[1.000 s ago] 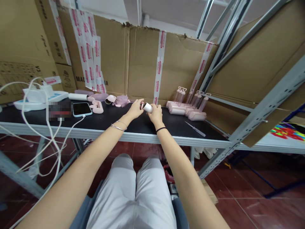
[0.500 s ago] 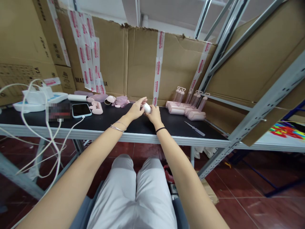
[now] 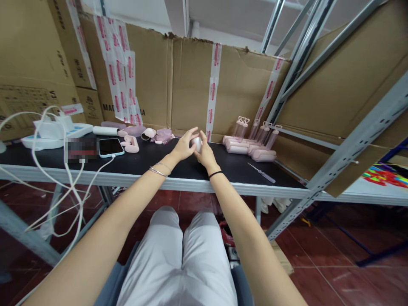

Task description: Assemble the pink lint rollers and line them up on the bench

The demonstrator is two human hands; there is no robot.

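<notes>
Both my hands meet over the middle of the black table (image 3: 229,168), far from me. My left hand (image 3: 184,145) and my right hand (image 3: 205,154) are closed together round a small white roll (image 3: 197,143), which shows only as a pale end between the fingers. A row of pink lint rollers (image 3: 251,146) with heart-shaped handles lies to the right of my hands against the cardboard wall. Loose pink parts (image 3: 149,134) lie to the left.
A phone (image 3: 110,146) on a white cable, a white power strip (image 3: 51,132) and a long white roll (image 3: 105,130) lie at the table's left. A small screwdriver (image 3: 262,173) lies at the right. Cardboard boxes and grey metal shelf posts stand around.
The white roll has turned from lying sideways to pointing its end at me, and both hands have closed tighter round it. The hands rose slightly.
</notes>
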